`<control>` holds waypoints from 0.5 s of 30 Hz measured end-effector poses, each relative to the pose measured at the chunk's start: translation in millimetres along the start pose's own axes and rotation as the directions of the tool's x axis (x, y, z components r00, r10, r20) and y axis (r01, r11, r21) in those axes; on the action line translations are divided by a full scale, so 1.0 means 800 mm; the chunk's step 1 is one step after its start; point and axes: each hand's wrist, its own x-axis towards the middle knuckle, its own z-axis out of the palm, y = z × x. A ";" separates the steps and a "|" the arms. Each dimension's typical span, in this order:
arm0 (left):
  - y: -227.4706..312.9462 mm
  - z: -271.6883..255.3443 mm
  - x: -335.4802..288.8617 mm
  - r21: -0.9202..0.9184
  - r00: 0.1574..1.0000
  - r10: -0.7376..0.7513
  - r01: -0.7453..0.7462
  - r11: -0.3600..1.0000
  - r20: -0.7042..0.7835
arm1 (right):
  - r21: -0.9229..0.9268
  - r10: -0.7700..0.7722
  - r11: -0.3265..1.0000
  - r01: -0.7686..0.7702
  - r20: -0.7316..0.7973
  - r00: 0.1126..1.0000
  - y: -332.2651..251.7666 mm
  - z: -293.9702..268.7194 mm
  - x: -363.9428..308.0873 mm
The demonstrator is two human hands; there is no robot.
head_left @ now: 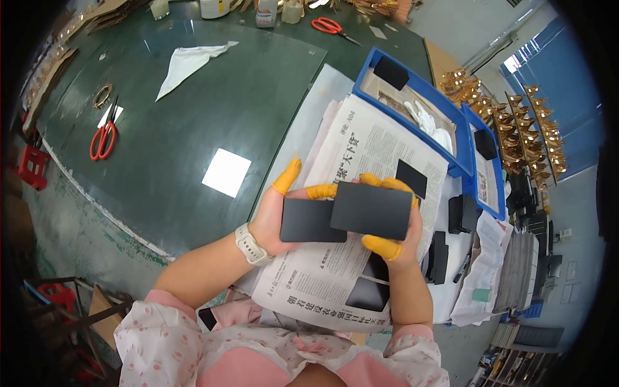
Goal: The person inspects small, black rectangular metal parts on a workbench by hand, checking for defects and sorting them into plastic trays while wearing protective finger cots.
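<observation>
My left hand (265,219) bears a black rectangular plate (308,220) on its palm and fingers. Its thumb, in a yellow finger cot, sticks up away from the plate. My right hand (408,248) grips a second black rectangular plate (373,211) between its thumb and fingers, which also wear yellow cots. This second plate overlaps the right end of the first; whether they touch I cannot tell. Printed newspaper (364,145) lies under both hands. On it rest a black plate (411,178) beyond my right hand and a glossy black piece (367,295) near my body.
Blue trays (461,155) with black pieces and white gloves (422,119) stand at the far right. Black blocks (437,258) sit right of the newspaper. Red-handled scissors (103,140), a white square (226,172) and a white cloth (190,64) lie on the green tabletop (258,84).
</observation>
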 end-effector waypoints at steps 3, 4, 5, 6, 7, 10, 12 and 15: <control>0.004 -0.005 -0.003 -0.048 0.997 -0.025 0.029 0.998 0.078 | -0.021 0.008 1.000 -0.008 0.010 1.000 0.000 -0.001 0.000; 0.004 -0.006 -0.003 -0.045 0.996 -0.030 0.034 0.998 0.085 | -0.003 0.043 0.999 -0.043 -0.002 0.999 -0.001 -0.001 -0.001; 0.004 -0.007 -0.003 -0.003 0.998 -0.015 0.015 1.000 0.055 | -0.007 0.037 0.999 -0.037 -0.005 0.999 -0.001 -0.004 -0.002; 0.004 -0.007 -0.003 0.039 1.000 0.002 -0.003 0.999 0.025 | -0.025 0.045 0.999 -0.044 0.003 0.999 -0.001 -0.006 -0.003; 0.002 -0.008 -0.003 0.043 1.000 -0.002 0.001 0.999 0.029 | -0.043 0.052 0.998 -0.052 0.010 0.999 -0.001 -0.008 -0.005; 0.003 -0.011 -0.001 0.041 1.000 0.000 0.000 0.999 -0.009 | -0.125 0.009 0.992 -0.003 0.047 0.999 -0.004 -0.009 -0.002; 0.003 -0.013 0.000 0.061 1.000 0.001 0.001 0.998 -0.027 | -0.124 0.027 0.992 -0.021 0.044 0.999 -0.006 -0.009 -0.002; 0.001 -0.014 0.002 0.073 0.999 0.012 -0.009 0.997 -0.047 | -0.137 0.037 0.990 -0.029 0.054 0.998 -0.009 -0.010 -0.002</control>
